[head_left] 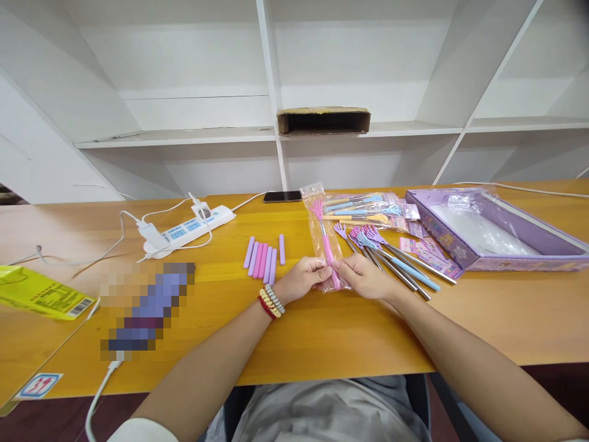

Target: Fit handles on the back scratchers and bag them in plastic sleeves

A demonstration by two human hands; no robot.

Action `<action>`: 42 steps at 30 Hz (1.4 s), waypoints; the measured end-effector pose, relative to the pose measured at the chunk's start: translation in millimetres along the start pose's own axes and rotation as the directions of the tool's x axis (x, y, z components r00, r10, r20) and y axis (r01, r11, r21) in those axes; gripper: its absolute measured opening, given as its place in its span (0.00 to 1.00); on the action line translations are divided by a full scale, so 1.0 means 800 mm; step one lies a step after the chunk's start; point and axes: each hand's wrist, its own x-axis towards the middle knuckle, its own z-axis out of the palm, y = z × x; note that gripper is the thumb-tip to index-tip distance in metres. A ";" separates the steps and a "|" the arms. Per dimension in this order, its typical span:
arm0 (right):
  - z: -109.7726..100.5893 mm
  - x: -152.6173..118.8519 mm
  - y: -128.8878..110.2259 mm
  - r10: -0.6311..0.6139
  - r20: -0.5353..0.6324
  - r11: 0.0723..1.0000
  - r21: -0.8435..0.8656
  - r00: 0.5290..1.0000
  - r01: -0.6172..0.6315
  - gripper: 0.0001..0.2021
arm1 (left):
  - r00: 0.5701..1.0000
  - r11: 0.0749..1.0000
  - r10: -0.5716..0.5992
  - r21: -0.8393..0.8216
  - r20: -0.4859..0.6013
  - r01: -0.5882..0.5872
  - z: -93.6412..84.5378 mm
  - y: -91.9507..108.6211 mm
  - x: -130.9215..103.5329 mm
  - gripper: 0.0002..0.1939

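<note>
A pink back scratcher [326, 244] with a claw-shaped head lies inside a clear plastic bag [315, 236], upright in front of me. My left hand [304, 279] pinches the bag's lower left edge, thumb near the handle's end. From the other side my right hand [361, 275] grips the bag and the handle's lower end. Just right of my hands lie loose back scratchers [391, 261] with purple, pink and blue heads and metal rods. Behind them are several bagged back scratchers [363, 209]. To the left, several pink and purple handle sleeves [263, 261] lie on the table.
A purple box [469, 261] with clear plastic inside stands at right, beside printed cards [432, 255]. On the left are a power strip [188, 230], cables, a blurred-out device [154, 307] and a yellow packet [41, 291]. A black phone [282, 196] lies at the back, below shelves holding a cardboard box [323, 112].
</note>
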 end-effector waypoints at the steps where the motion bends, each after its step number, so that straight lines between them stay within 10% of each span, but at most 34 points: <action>1: 0.000 0.000 0.000 -0.003 0.000 1.000 -0.011 1.000 0.003 0.26 | 1.000 1.000 -0.001 0.019 -0.011 0.001 0.000 -0.001 0.000 0.21; 11: -0.004 0.005 0.007 0.061 0.022 0.992 0.113 0.998 -0.063 0.27 | 0.993 0.988 0.044 0.150 -0.107 -0.028 -0.005 -0.003 0.002 0.22; 26: -0.006 0.024 0.046 0.305 -0.057 0.927 0.249 0.951 -0.282 0.23 | 0.847 0.896 -0.438 -0.072 -0.302 0.438 0.014 -0.004 0.004 0.25; 29: -0.007 0.024 0.046 0.279 -0.084 0.957 0.109 0.957 -0.269 0.24 | 0.857 0.874 -0.260 0.270 -0.445 0.405 0.007 -0.007 0.001 0.26; 32: -0.005 0.023 0.044 0.189 -0.117 0.965 -0.160 0.975 -0.207 0.24 | 0.845 0.666 0.047 0.647 -0.533 0.371 0.005 -0.007 -0.003 0.23; 36: 0.002 0.021 0.041 0.090 -0.174 0.868 -0.469 0.981 -0.163 0.23 | 0.893 0.479 0.227 0.843 -0.389 0.245 0.011 -0.003 -0.006 0.08; 42: 0.006 0.016 0.035 0.092 -0.233 0.817 -0.538 0.968 -0.208 0.17 | 0.946 0.443 0.245 0.892 -0.213 0.087 0.015 -0.005 -0.005 0.04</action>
